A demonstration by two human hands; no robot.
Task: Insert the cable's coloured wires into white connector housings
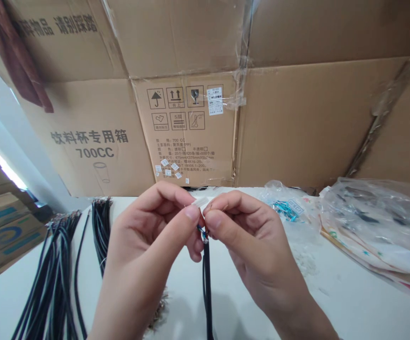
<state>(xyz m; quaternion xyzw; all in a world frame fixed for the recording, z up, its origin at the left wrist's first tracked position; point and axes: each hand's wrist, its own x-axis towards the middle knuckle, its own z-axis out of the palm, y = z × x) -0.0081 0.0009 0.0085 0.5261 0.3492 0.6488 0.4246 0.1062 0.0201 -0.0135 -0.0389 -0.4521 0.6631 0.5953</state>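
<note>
left hand [141, 236]: tight pinch on white connector housing [199, 202] | right hand [258, 241]: tight pinch on black cable [207, 283] end, close for fine control | black cable bundles [54, 269] kept aside, tabletop [354, 307] left edge

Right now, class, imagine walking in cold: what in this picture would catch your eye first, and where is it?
At the centre, the left hand and right hand pinch a small white connector above a hanging black cable. Behind them rise cardboard cartons printed with handling symbols. On the white table, black cables lie at the left and a clear plastic bag at the right.
</note>
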